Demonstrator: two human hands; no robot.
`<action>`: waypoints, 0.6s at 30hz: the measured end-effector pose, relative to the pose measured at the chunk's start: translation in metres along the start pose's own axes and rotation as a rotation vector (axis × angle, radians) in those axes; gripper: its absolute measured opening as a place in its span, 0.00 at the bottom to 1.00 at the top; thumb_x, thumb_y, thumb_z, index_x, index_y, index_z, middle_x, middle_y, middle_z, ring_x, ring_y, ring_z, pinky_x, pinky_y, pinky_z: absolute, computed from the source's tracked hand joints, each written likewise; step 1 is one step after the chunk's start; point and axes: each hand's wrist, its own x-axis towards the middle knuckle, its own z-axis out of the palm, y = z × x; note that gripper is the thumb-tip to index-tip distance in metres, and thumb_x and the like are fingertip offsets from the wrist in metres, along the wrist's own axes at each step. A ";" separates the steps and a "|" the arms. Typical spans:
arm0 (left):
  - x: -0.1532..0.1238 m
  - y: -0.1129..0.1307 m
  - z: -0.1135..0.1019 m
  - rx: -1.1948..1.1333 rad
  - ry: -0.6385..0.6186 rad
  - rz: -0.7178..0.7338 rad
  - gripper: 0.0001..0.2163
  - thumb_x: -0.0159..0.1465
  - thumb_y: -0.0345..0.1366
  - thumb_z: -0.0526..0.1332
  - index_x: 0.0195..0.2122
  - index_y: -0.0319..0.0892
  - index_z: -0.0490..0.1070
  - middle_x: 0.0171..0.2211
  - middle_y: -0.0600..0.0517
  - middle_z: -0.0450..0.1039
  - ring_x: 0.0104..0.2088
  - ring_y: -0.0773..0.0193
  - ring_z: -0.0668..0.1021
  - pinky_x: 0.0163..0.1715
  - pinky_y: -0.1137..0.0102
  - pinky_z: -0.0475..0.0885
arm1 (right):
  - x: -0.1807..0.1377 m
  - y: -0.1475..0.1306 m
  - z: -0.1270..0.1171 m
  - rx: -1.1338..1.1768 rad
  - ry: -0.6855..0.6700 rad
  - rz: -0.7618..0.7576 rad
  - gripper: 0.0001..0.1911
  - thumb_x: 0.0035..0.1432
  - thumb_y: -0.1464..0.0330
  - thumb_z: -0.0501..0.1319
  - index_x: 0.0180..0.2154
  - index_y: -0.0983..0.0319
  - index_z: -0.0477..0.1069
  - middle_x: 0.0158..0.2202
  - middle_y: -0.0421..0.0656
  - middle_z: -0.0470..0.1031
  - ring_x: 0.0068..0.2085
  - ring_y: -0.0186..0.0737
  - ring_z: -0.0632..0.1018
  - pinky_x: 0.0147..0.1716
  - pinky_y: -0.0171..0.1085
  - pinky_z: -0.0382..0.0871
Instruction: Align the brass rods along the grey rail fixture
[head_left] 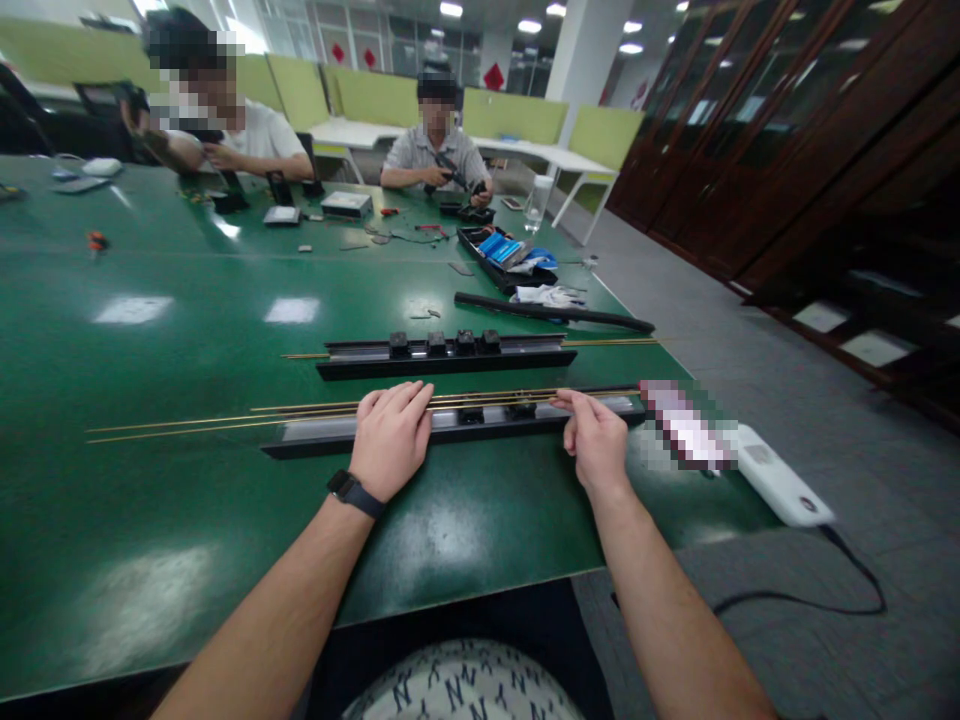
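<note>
A long black rail (315, 433) lies across the green table (187, 520) in front of me, with thin brass rods (187, 422) running along its top and sticking out to the left. My left hand (390, 437) rests flat on the rail, fingers stretched out over the rods; a dark watch sits on that wrist. My right hand (596, 437) is closed in a pinch on the brass rods near the rail's right end. Small black blocks (495, 411) sit in the rail between my hands.
A second black rail (446, 355) with several black blocks and brass rods lies just beyond. A black strip (555, 313), a tray of parts (499, 255) and a white power strip (776, 485) lie to the right. Two other people work at the far side.
</note>
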 end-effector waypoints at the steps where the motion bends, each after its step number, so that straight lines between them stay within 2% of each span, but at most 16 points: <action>1: 0.000 0.000 0.000 -0.001 -0.001 0.001 0.16 0.74 0.35 0.57 0.60 0.45 0.76 0.59 0.44 0.80 0.60 0.49 0.80 0.60 0.51 0.67 | 0.000 0.000 0.000 0.001 0.010 0.001 0.19 0.63 0.56 0.66 0.41 0.65 0.84 0.36 0.50 0.86 0.13 0.25 0.65 0.09 0.29 0.50; 12: 0.000 0.000 0.000 -0.006 -0.007 -0.001 0.17 0.75 0.35 0.55 0.61 0.44 0.76 0.60 0.44 0.80 0.60 0.49 0.80 0.61 0.50 0.67 | 0.007 0.004 -0.005 0.024 0.146 0.010 0.17 0.62 0.58 0.66 0.39 0.65 0.83 0.38 0.50 0.86 0.13 0.25 0.66 0.09 0.29 0.51; 18: 0.000 0.000 -0.001 -0.018 -0.005 -0.009 0.17 0.75 0.35 0.55 0.60 0.46 0.76 0.60 0.44 0.80 0.60 0.49 0.80 0.61 0.51 0.66 | 0.006 0.002 -0.004 0.021 0.121 0.022 0.17 0.61 0.57 0.67 0.39 0.65 0.83 0.38 0.51 0.86 0.13 0.25 0.66 0.09 0.29 0.51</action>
